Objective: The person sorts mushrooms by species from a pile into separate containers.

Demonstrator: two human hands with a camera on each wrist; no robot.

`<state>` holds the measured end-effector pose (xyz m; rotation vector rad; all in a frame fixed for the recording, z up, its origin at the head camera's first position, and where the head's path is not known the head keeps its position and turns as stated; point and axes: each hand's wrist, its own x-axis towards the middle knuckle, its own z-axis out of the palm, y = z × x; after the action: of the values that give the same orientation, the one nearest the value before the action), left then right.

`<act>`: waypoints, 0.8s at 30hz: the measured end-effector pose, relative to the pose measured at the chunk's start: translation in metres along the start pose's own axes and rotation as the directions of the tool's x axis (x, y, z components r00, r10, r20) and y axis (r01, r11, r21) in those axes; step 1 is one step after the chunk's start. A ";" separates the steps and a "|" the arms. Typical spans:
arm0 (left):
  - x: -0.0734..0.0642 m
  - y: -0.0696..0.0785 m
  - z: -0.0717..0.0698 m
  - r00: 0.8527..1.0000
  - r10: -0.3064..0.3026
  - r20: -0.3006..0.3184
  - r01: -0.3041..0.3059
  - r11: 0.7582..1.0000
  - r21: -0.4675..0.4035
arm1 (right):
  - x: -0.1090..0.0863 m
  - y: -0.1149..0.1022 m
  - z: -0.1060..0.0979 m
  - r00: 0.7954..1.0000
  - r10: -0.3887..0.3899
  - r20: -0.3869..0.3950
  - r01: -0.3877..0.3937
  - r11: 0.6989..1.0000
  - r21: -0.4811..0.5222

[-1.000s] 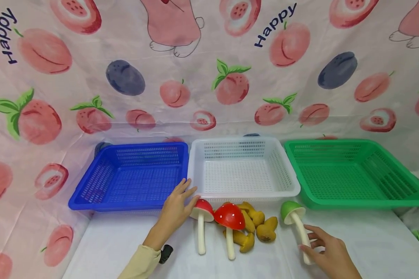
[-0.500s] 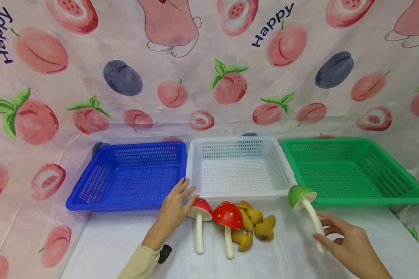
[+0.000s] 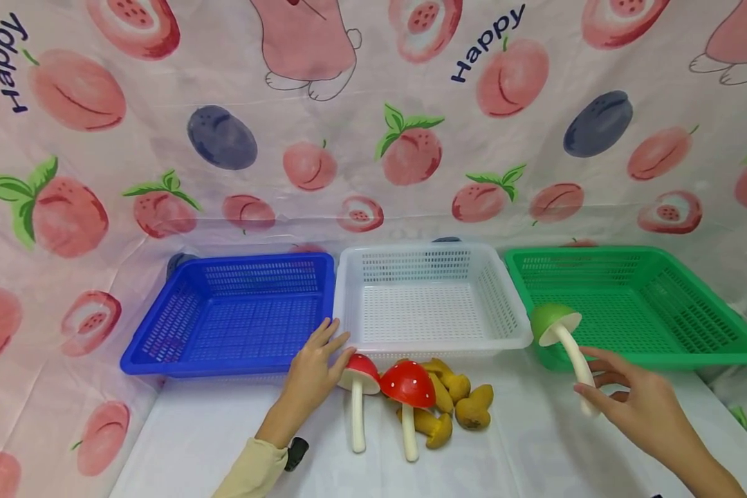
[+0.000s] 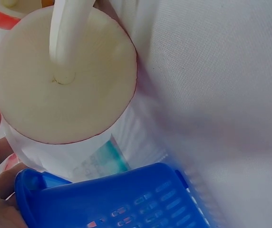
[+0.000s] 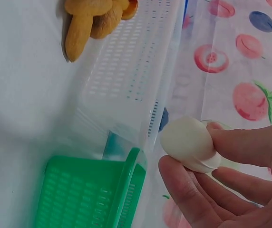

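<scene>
My right hand pinches the white stem of a green-capped toy mushroom, raised at the front left corner of the green basket. Close up in the right wrist view, the rounded stem end sits between thumb and fingers. My left hand lies with fingers extended beside the left red-capped mushroom; the left wrist view shows this mushroom's pale underside with the fingers past its edge. Another red mushroom with white dots lies to its right. Several brown mushrooms are bunched behind and beside it.
A blue basket, a white basket and a green basket stand in a row along the back of the white-covered table. Behind them hangs a fruit-patterned cloth.
The right hand has lifted the green mushroom off the table and carried it rightward and back toward the green basket. My left hand has stayed beside the red mushroom.
</scene>
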<state>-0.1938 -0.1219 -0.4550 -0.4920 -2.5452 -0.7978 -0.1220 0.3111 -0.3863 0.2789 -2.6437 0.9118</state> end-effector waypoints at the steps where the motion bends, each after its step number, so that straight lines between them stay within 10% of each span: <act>1: 0.000 0.000 0.000 1.000 0.000 -0.001 0.000 1.000 0.002 | 0.003 0.001 -0.001 1.000 -0.004 -0.003 0.004 1.000 0.002; 24: -0.002 -0.002 0.003 0.999 0.042 -0.027 -0.041 0.998 0.037 | 0.058 0.037 -0.006 0.998 -0.057 -0.021 0.055 0.995 -0.089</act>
<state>-0.1941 -0.1218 -0.4588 -0.5172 -2.5114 -0.7364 -0.1849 0.3390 -0.3815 0.3170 -2.6319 0.7736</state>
